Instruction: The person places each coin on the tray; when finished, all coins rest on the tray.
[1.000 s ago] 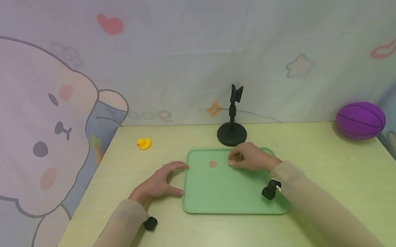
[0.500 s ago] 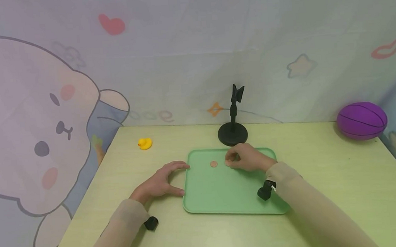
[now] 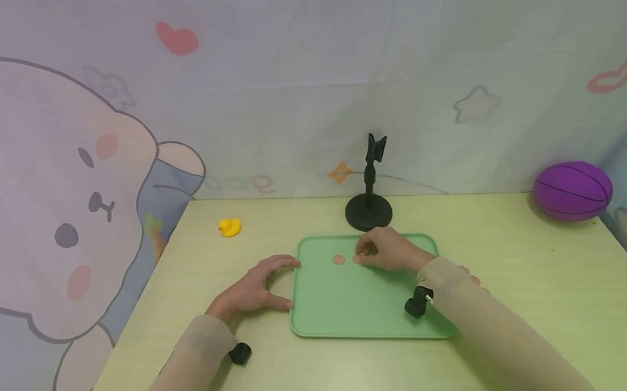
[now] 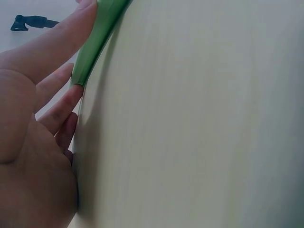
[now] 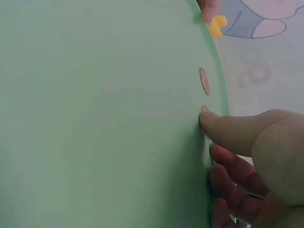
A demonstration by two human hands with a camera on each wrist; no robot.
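My right hand [image 3: 386, 250] is over the back of the green tray [image 3: 349, 303], its thumb and curled fingers at a copper-coloured coin [image 5: 204, 110]. That coin lies at the thumb tip in the right wrist view, largely covered by it. A second copper-coloured coin [image 3: 339, 259] lies flat on the tray just to the left, a small gap apart. At the tray's left edge rests my left hand [image 3: 251, 289], thumb and fingers spread and touching the rim. The left wrist view shows its fingertips [image 4: 76, 90] against the tray's side.
Behind the tray stands a black stand [image 3: 368, 209] with a round base. A yellow rubber duck [image 3: 230, 228] sits at the back left, a purple ball [image 3: 573, 191] at the back right. Something skin-coloured [image 3: 471, 276] peeks out past the right sleeve.
My right hand has slid a little left with its coin, narrowing the gap to the other coin. The left hand stays put. The skin-coloured bit by the right sleeve has newly appeared.
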